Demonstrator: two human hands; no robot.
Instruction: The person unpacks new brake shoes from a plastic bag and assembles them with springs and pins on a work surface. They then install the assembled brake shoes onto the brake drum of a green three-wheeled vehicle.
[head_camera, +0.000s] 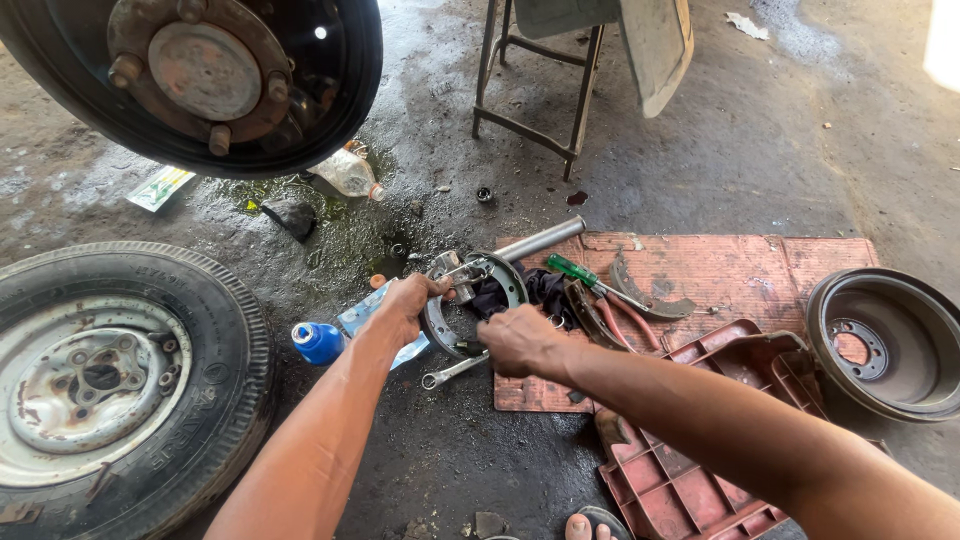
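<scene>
The left hand (405, 300) is closed around one end of a curved brake shoe (505, 275), while the right hand (520, 340) is curled shut at its other end, over a dark cloth (545, 288). Just below the hands lies one wrench (452, 370); left of the left hand stands one blue bottle (318, 342), and beyond the right hand lie two more brake shoes (640, 295), one green-handled screwdriver (590, 278), one metal pipe (540, 240) and one brake drum (885, 345).

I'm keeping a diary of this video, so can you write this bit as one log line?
left hand: grips brake shoe assembly | right hand: on its lower edge | nearby: spanner, blue bottle, brake drum
</scene>
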